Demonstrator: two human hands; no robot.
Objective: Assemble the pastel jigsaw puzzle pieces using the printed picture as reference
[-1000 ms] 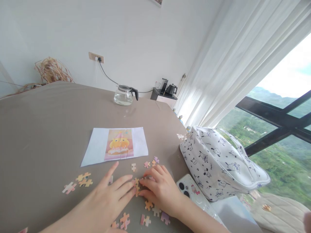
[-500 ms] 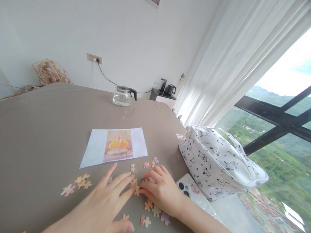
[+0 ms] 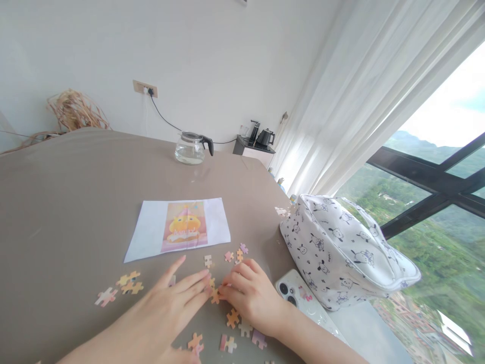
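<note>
My left hand (image 3: 176, 301) lies low over the table with its fingers stretched out, the fingertips touching the left side of some yellow-orange puzzle pieces (image 3: 214, 295). From the other side my right hand (image 3: 250, 296) meets them, fingers curled and pinched at the edge of a puzzle piece, which they partly hide. Below my hands lie an orange piece (image 3: 232, 318), a cream piece (image 3: 245, 329), a purple piece (image 3: 259, 339) and a joined pink-and-cream pair (image 3: 228, 344). Near my left thumb is an orange-pink pair (image 3: 195, 342). Yellow joined pieces (image 3: 130, 283) and a white-pink pair (image 3: 106, 297) sit at left.
A creased paper with a cake picture (image 3: 185, 227) lies beyond my hands. Behind it stands a glass pot (image 3: 190, 149). A phone (image 3: 303, 298) and a white patterned bag (image 3: 337, 253) are on the right. Several loose pieces (image 3: 239, 253) lie past my right hand.
My left thumb has drawn back toward me, uncovering more of the orange-pink pieces beside it. My left fingers have shifted slightly; my right hand stays almost in place.
</note>
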